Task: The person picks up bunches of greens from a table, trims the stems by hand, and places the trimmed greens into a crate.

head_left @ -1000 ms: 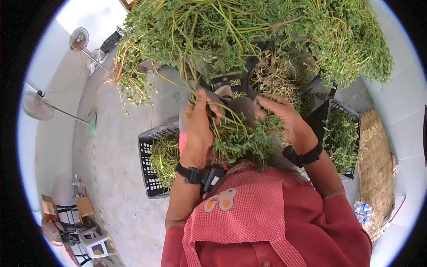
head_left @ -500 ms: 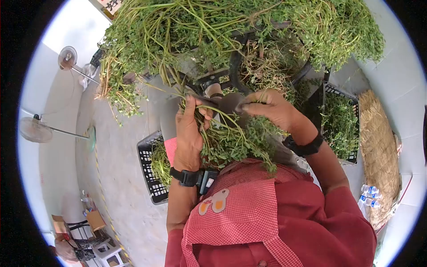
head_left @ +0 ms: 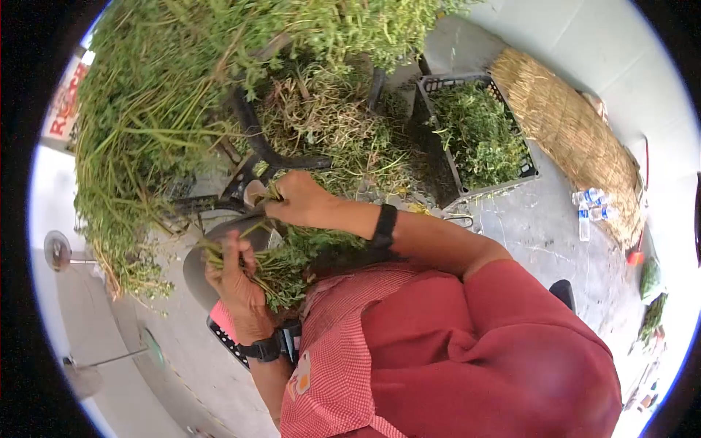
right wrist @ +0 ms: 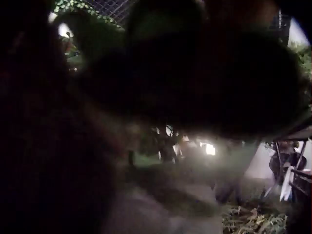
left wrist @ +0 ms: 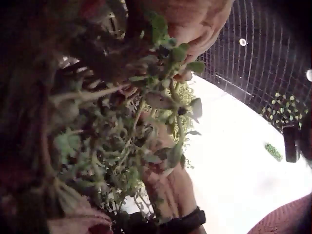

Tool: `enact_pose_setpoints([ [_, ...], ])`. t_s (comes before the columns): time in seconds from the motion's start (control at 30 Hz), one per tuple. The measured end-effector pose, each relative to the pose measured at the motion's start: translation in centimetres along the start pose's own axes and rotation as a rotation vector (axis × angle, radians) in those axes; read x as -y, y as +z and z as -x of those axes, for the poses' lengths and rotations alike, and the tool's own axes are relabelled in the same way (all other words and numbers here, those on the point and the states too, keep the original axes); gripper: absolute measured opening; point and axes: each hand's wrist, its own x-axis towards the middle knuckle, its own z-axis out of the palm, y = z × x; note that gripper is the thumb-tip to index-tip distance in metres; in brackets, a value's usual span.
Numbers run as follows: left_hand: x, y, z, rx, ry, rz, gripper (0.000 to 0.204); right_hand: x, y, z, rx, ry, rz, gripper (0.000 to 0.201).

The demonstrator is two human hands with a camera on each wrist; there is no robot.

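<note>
In the head view the left hand [head_left: 239, 286] grips a bunch of green leafy stems [head_left: 286, 271] over the lap, leaves hanging toward the apron. Just above it, the right hand [head_left: 303, 201] pinches stems near the upper end of the bunch. In the left wrist view leaves [left wrist: 114, 146] fill the middle, with a hand [left wrist: 187, 24] at the top and another hand and wrist [left wrist: 170, 187] below. Dark blurred shapes cover most of the right wrist view, hiding the fingertips.
A large heap of green stems [head_left: 168, 95] lies ahead and to the left. Beyond the right hand are loose stems [head_left: 321, 124] and a black crate [head_left: 467, 191] of greens. Farther right are a straw roll [head_left: 569, 139] and water bottles [head_left: 584, 219]; a fan [head_left: 58, 250] stands left.
The head view has swung to the right, so the heap, crate and hands appear farther left. The right hand has come close to the left hand, at the stems.
</note>
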Motion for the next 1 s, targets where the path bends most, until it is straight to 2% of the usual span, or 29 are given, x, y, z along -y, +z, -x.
enact_pose_setpoints([
  [0.03,-0.1,0.0,-0.1,0.015,-0.002,-0.005,0.019,-1.0,0.0,-0.4,-0.115,0.008,0.043,0.028],
  [0.1,-0.5,-0.6,0.1,-0.058,0.085,0.054,0.018,-4.8,-2.2,-0.7,-0.239,0.051,0.081,0.026],
  [0.13,-0.7,-0.8,-0.2,-0.05,0.081,0.057,0.018,-8.4,-3.5,-1.2,-0.204,0.114,0.29,0.017],
  [0.2,-1.0,-1.7,-0.6,-0.039,0.016,0.072,0.031,-13.7,-9.3,-0.7,-0.187,0.264,0.697,0.018],
  [0.23,-0.7,-2.5,-1.0,0.033,0.005,0.071,0.035,-16.0,-12.2,-0.5,-0.159,0.34,0.894,0.019],
  [0.27,0.1,-2.6,-1.6,0.034,0.004,0.075,0.035,-17.4,-16.1,0.7,-0.159,0.429,1.056,0.019],
  [0.3,0.9,-2.9,-1.9,0.067,-0.023,0.07,0.037,-20.0,-18.5,1.6,-0.277,0.413,1.533,0.012],
  [0.33,0.9,-4.1,-1.8,0.069,-0.041,0.055,0.038,-22.3,-21.5,3.2,-0.204,0.489,1.25,0.018],
  [0.37,-0.7,-2.2,-0.2,-0.032,-0.047,-0.076,0.042,-21.4,-24.7,4.9,-0.166,0.582,0.945,0.031],
  [0.4,-1.3,-1.4,0.4,-0.064,-0.03,-0.049,0.044,-20.2,-28.0,6.6,-0.152,0.689,0.675,0.045],
  [0.43,-0.8,-2.2,-0.3,-0.027,0.013,-0.021,0.039,-22.4,-28.0,6.7,-0.231,0.593,0.776,0.045],
  [0.5,-0.9,-2.6,-0.6,0.079,-0.038,0.244,0.034,-26.8,-28.2,6.7,-0.404,0.411,0.996,0.046],
  [0.57,-0.9,-2.3,-0.9,0.033,-0.052,0.327,0.029,-17.8,-26.2,5.0,-0.257,0.362,0.631,0.039],
  [0.63,-0.8,-2.6,-1.1,0.045,-0.067,0.41,0.023,-14.2,-21.1,2.1,-0.146,0.05,0.263,0.028],
  [0.67,-0.8,-2.8,-1.1,0.033,-0.056,0.412,0.023,-9.1,-17.9,1.2,-0.026,0.182,0.088,0.019],
  [0.7,-0.7,-3.0,-1.1,0.022,-0.06,0.44,0.022,-3.6,-14.2,1.2,0.021,0.151,-0.133,0.023],
  [0.73,-0.7,-3.0,-1.1,0.012,-0.062,0.469,0.022,-0.6,-11.2,1.2,0.06,-0.24,-0.15,0.019],
  [0.77,-1.3,-2.9,-0.9,-0.031,-0.045,0.39,0.022,3.4,-9.4,1.9,0.198,-0.207,-0.077,0.02],
  [0.87,-1.0,-3.2,-0.8,0.021,-0.031,0.461,0.02,7.2,-4.7,2.1,0.288,-0.272,-0.052,0.021],
  [0.93,-1.0,-3.1,-0.7,0.014,-0.035,0.483,0.02,6.7,-1.8,1.7,0.157,-0.257,0.093,0.021],
  [1.0,-1.2,-2.7,-0.1,0.011,-0.051,0.477,0.022,5.0,0.5,0.6,0.167,-0.222,0.083,0.02],
])
